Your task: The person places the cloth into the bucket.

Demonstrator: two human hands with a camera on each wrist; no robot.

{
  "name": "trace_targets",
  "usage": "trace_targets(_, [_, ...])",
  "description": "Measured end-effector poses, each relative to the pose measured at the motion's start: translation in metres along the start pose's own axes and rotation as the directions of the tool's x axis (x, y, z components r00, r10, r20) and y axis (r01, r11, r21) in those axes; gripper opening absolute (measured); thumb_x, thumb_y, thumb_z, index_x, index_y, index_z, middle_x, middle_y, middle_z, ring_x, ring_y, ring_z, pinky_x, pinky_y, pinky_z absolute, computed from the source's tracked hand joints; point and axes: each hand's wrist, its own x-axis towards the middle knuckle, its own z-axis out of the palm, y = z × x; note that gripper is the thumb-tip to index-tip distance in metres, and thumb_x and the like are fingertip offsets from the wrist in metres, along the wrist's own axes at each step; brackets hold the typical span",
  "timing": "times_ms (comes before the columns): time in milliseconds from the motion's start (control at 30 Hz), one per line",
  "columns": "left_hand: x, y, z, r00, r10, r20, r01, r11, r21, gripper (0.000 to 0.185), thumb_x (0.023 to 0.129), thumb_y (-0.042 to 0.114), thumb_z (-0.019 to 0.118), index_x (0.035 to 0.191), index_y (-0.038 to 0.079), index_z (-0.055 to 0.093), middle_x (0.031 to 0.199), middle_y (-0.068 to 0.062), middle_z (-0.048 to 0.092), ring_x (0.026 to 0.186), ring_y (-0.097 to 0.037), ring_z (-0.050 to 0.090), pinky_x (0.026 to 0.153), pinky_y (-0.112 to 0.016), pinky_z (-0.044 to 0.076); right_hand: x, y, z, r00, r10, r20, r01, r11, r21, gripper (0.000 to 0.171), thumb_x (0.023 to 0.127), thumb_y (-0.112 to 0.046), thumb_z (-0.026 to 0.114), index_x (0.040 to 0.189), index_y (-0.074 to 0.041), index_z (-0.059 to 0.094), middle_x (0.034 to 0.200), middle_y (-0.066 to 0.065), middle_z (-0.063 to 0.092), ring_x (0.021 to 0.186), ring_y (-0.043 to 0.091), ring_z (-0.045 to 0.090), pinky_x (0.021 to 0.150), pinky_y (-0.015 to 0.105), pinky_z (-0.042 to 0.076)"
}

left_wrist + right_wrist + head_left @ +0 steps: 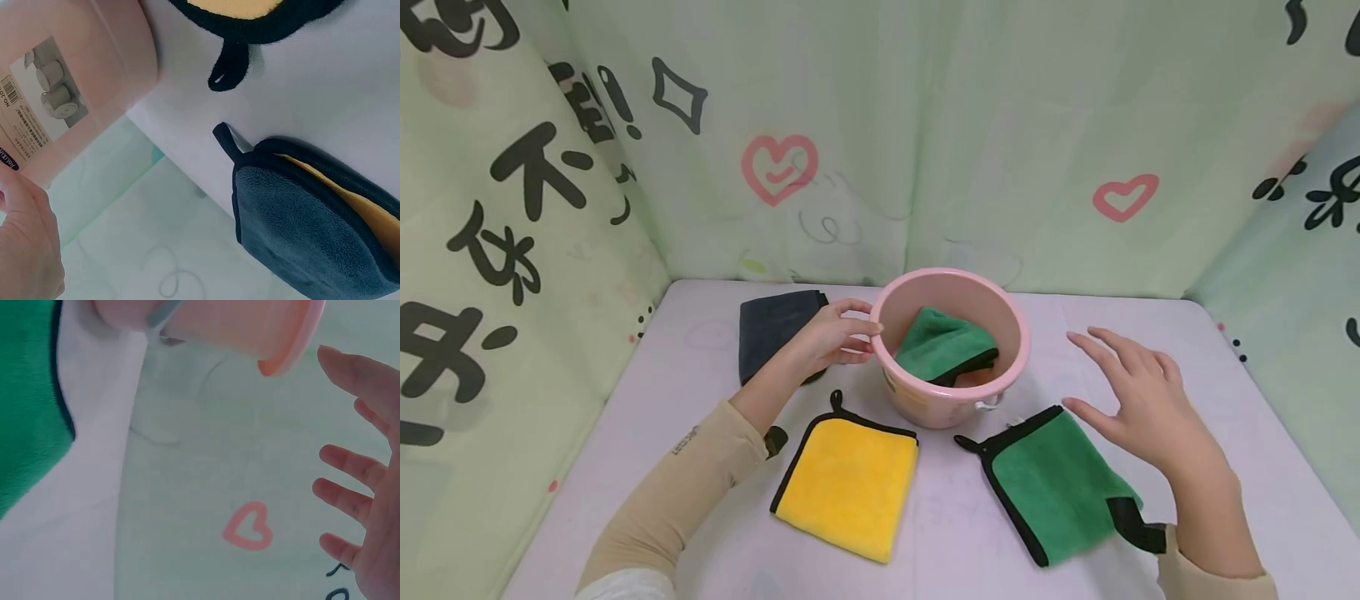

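A pink bucket (917,404) stands upright near the back of the table, with a green cloth (945,346) inside it. My left hand (823,337) holds the bucket's left rim, with one digit on the rim and other fingers against the outer wall. In the left wrist view, part of that hand (28,240) shows below the bucket's printed label (53,94). My right hand (1150,400) hangs in the air right of the bucket, fingers spread, holding nothing. Below and left of it lies a second green cloth (1063,483) with black edging.
A folded yellow cloth (853,479) with a black hanging loop lies in front of the bucket. Left of the bucket, partly behind my left hand, is a dark blue-grey cloth (775,329). Printed pale curtains (1000,167) stand around the table (715,533).
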Motion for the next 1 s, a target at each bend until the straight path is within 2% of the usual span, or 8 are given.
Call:
trace_targets(167, [0.001, 0.0, -0.001, 1.0, 0.004, 0.002, -0.004, 1.0, 0.003, 0.041, 0.084, 0.014, 0.066, 0.121, 0.015, 0.048, 0.095, -0.012, 0.057, 0.068, -0.019, 0.06, 0.062, -0.025, 0.054, -0.031, 0.003, 0.017, 0.999, 0.038, 0.015, -0.038, 0.999, 0.033, 0.086, 0.071, -0.035, 0.075, 0.143, -0.024, 0.029, 0.136, 0.015, 0.034, 0.115, 0.04, 0.035, 0.086, 0.062, 0.02])
trace_targets(467, [0.001, 0.001, -0.001, 1.0, 0.005, 0.011, -0.005, 1.0, -0.007, 0.043, 0.084, 0.014, 0.065, 0.123, 0.015, 0.047, 0.092, -0.012, 0.057, 0.067, -0.019, 0.06, 0.062, -0.025, 0.054, -0.074, 0.002, 0.047, 0.989, 0.106, 0.099, -0.111, 0.993, 0.043, 0.104, 0.058, -0.04, 0.082, 0.144, -0.029, 0.024, 0.14, 0.01, 0.027, 0.12, 0.036, 0.028, 0.084, 0.06, 0.021])
trace_targets(633, [0.001, 0.0, -0.002, 1.0, -0.002, -0.001, 0.002, 1.0, 0.001, 0.043, 0.085, 0.014, 0.065, 0.123, 0.016, 0.047, 0.094, -0.011, 0.057, 0.07, -0.02, 0.061, 0.062, -0.025, 0.054, -0.088, 0.0, 0.059, 0.978, 0.116, 0.171, -0.126, 0.991, 0.052, 0.114, 0.05, -0.047, 0.084, 0.144, -0.03, 0.023, 0.142, 0.008, 0.024, 0.122, 0.035, 0.026, 0.084, 0.058, 0.021])
trace_targets(800, [0.003, 0.0, -0.001, 1.0, 0.0, 0.003, 0.0, 1.0, 0.001, 0.042, 0.085, 0.014, 0.065, 0.123, 0.016, 0.047, 0.094, -0.012, 0.058, 0.073, -0.022, 0.061, 0.063, -0.026, 0.054, -0.097, -0.004, 0.065, 0.967, 0.112, 0.231, -0.131, 0.989, 0.069, 0.117, 0.044, -0.046, 0.085, 0.143, -0.03, 0.025, 0.141, 0.009, 0.025, 0.119, 0.037, 0.029, 0.084, 0.056, 0.021])
trace_targets(1000, [0.003, 0.0, -0.001, 1.0, -0.009, -0.003, 0.009, 1.0, 0.008, 0.042, 0.085, 0.014, 0.065, 0.123, 0.016, 0.047, 0.095, -0.012, 0.058, 0.071, -0.021, 0.062, 0.063, -0.026, 0.054, -0.101, -0.004, 0.067, 0.943, 0.139, 0.303, -0.164, 0.985, 0.058, 0.117, 0.044, -0.048, 0.084, 0.143, -0.032, 0.024, 0.139, 0.012, 0.028, 0.119, 0.038, 0.031, 0.084, 0.057, 0.021])
